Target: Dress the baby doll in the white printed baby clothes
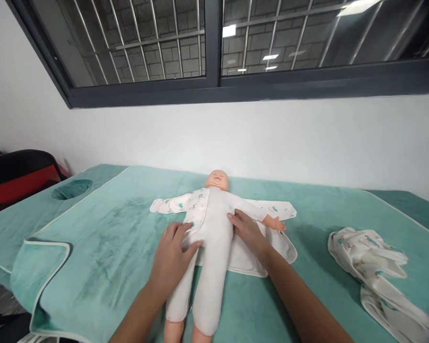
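Looking down in the head view, we're resting our left hand [169, 259] at the doll's [218, 224] hip, fingers loosely spread, and our right hand [249, 232] against its side, fingers half-bent; can't tell if either's pinching cloth. Doll's lying face-up on the green-covered bed [110, 252], one arm sleeved in a printed shirt [198, 208].

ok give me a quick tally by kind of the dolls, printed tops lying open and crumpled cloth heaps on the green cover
Doll: 1
Printed top, lying open, partly under the doll: 1
Crumpled cloth heap, apart from the doll: 1 (how many pieces are in it, I can't tell)
Total: 3
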A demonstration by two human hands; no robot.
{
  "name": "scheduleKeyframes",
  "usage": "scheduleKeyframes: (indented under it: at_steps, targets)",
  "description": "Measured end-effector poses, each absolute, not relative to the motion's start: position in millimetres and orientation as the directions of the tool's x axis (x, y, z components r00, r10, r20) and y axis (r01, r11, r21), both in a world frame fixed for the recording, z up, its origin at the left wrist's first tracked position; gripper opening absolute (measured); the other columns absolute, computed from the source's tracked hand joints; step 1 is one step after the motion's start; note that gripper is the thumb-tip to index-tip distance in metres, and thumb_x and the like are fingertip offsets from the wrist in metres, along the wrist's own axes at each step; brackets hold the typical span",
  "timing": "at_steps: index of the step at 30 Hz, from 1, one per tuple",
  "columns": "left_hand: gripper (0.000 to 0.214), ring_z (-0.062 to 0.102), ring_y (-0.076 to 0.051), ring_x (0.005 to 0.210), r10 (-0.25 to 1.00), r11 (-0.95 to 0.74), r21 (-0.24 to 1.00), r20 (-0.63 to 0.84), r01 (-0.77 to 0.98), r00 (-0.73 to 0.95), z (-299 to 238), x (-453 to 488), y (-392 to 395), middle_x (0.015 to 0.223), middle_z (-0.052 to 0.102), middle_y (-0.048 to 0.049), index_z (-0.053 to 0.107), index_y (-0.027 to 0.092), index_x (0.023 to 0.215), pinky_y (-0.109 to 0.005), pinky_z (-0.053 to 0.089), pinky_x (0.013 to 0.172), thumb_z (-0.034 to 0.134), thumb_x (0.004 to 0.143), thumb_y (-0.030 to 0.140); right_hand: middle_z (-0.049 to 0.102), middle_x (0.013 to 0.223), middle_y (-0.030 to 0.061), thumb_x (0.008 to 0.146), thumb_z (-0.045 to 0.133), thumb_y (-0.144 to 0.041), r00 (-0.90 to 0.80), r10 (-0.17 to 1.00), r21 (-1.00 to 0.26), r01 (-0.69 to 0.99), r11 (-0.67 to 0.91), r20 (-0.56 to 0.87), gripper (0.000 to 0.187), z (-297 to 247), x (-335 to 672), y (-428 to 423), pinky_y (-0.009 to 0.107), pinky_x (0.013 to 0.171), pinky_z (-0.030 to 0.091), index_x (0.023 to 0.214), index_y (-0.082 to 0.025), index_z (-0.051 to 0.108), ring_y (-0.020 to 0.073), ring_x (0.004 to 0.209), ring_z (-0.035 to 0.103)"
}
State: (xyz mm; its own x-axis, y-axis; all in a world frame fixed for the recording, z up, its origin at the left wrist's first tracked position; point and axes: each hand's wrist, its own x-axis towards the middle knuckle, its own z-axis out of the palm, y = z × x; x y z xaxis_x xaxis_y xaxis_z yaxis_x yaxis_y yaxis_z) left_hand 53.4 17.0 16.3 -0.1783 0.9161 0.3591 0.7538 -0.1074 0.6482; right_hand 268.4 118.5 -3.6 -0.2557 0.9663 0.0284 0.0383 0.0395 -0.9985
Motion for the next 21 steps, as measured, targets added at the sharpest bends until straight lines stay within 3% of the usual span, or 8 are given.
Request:
scheduleKeyframes:
  at_steps: [4,9,12,13,15,18,21]
  targets:
    - [0.024,0.061,-0.024,0.09,0.907,-0.066,0.649,0.355,0.758,-0.225,19,63,2,0.094,0.065,-0.0061,0.062,0.023,0.099,-0.037,0.047,0.079,0.042,0.092,0.035,0.047,0.071,-0.0049,0.075,0.064,-0.054,-0.268,0.963,-0.999,-0.046,0.004,0.016,0.038,-1,267,114,0.026,0.067,0.041,0.078,-0.021,0.046,0.0136,0.068,0.048]
    - [0.025,0.061,-0.02,0.078,0.965,-0.234,0.71,0.253,0.664,0.069,36,74,-3,0.083,0.067,-0.0031,0.066,0.026,0.082,-0.031,0.046,0.07,0.046,0.091,0.038,0.047,0.07,-0.005,0.075,0.063,-0.055,-0.228,0.974,-1.0,-0.018,0.008,0.012,0.039,-3,271,114,0.026,0.065,0.041,0.075,-0.021,0.043,0.0132,0.067,0.046]
    - [0.028,0.061,-0.021,0.086,0.938,-0.103,0.777,0.284,0.621,-0.2,24,44,16,0.093,0.067,-0.005,0.066,0.024,0.091,-0.032,0.049,0.076,0.044,0.091,0.04,0.046,0.07,-0.0055,0.076,0.063,-0.056,-0.248,0.969,-0.999,-0.031,-0.019,-0.011,0.041,-2,272,115,0.025,0.063,0.043,0.074,-0.022,0.04,0.0124,0.066,0.046]
    - [0.028,0.06,-0.023,0.094,0.893,-0.05,0.737,0.335,0.674,-0.301,16,29,27,0.102,0.066,-0.0072,0.065,0.023,0.1,-0.034,0.049,0.079,0.043,0.091,0.038,0.048,0.071,-0.0051,0.076,0.064,-0.055,-0.258,0.966,-0.998,-0.052,-0.043,-0.028,0.041,0,271,115,0.025,0.064,0.045,0.074,-0.022,0.04,0.0127,0.066,0.048]
    - [0.037,0.052,-0.029,0.115,0.837,0.041,0.543,0.44,0.839,-0.326,-1,-3,51,0.122,0.058,-0.0132,0.06,0.019,0.119,-0.041,0.045,0.093,0.047,0.087,0.032,0.055,0.078,-0.0027,0.077,0.064,-0.055,-0.29,0.953,-0.984,-0.127,-0.128,-0.086,0.037,6,270,112,0.028,0.066,0.049,0.081,-0.023,0.046,0.0148,0.071,0.054]
    - [0.047,0.043,-0.033,0.127,0.861,0.21,0.313,0.391,0.926,-0.327,-20,-37,82,0.138,0.049,-0.0142,0.052,0.022,0.133,-0.048,0.039,0.099,0.046,0.087,0.032,0.063,0.098,0.004,0.079,0.065,-0.053,-0.368,0.912,-0.93,-0.24,-0.28,-0.18,0.041,13,267,107,0.034,0.068,0.054,0.106,-0.025,0.052,0.0199,0.084,0.062]
    - [0.046,0.046,-0.034,0.123,0.88,0.295,0.216,0.319,0.931,-0.353,-25,-45,100,0.137,0.052,-0.0131,0.049,0.024,0.136,-0.051,0.039,0.097,0.037,0.092,0.033,0.06,0.119,0.0091,0.076,0.072,-0.047,-0.4,0.897,-0.914,-0.264,-0.309,-0.187,0.055,14,261,102,0.037,0.07,0.057,0.12,-0.026,0.048,0.0239,0.097,0.064]
